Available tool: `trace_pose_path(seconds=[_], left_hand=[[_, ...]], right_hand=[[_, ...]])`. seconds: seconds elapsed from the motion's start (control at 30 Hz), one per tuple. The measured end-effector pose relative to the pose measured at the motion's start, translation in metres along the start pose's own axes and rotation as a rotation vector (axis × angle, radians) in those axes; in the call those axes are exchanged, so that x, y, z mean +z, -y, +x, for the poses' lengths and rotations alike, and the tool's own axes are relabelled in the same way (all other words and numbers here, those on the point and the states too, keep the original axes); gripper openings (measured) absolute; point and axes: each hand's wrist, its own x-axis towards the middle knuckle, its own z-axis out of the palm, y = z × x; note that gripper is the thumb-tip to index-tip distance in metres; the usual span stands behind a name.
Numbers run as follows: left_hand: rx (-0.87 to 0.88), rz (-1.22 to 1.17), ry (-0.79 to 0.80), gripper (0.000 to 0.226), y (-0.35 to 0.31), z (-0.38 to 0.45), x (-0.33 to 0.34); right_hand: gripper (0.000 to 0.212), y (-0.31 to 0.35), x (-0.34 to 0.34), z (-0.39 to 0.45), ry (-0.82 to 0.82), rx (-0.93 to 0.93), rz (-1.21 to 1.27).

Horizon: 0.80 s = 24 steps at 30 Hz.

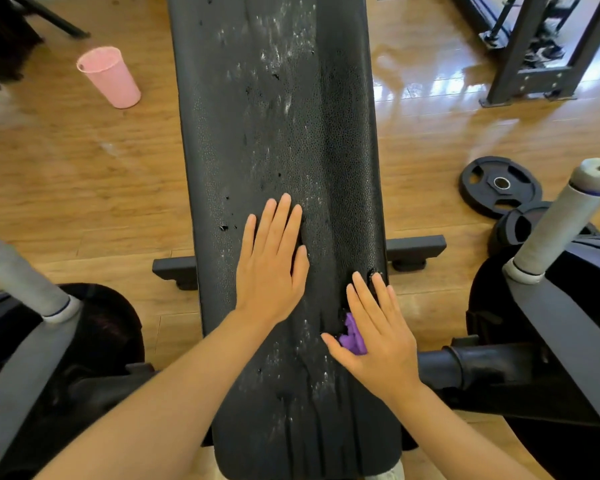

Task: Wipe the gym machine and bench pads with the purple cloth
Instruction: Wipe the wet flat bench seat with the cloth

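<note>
Black bench pad (281,133): left hand (271,265) flat, open; purple cloth (353,336) under flat-fingered right hand (378,337).

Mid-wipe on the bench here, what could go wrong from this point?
1. The purple cloth is bunched small under the flat right hand, so each pass likely covers little; white residue farther up the long black textured bench pad could get missed.
2. The pad has torn pits near the left hand; the cloth may snag there.
</note>
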Motion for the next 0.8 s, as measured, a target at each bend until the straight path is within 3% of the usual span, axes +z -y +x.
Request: trace_pose_path(seconds=[0.23,0.57,0.8], left_hand=[[0.034,0.083,-0.088,0.058,-0.001,-0.01,0.016],[-0.004,0.082,-0.127,0.063,-0.003,-0.015,0.023],[-0.059,0.071,-0.129,0.061,-0.027,-0.087,0.035]], right_hand=[[0.049,-0.001,0.011,-0.007,-0.112,0.029,0.03],[0.05,-0.004,0.022,-0.014,-0.201,0.039,-0.003],[0.052,0.011,0.012,-0.079,-0.1,0.099,0.009]])
